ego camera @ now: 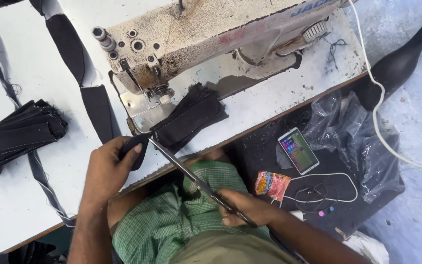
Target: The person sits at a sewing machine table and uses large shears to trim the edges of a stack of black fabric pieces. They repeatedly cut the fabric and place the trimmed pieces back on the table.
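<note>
Fingers (134,150) pinch black fabric piece (137,146) — left hand (106,171) | right hand (245,208) grips scissors (191,176) — tips beside fabric

fabric stack (18,134) left of sewing machine (211,34)

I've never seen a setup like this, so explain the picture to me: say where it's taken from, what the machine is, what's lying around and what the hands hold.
The single picture comes from a camera on the person's head, looking down. The worn cream sewing machine stands on a white table. The left hand pinches a dark fabric piece; the right hand holds long scissors, tips at that piece. More dark pieces lie by the needle, a stack further left. A phone lies on a lower dark surface.
</note>
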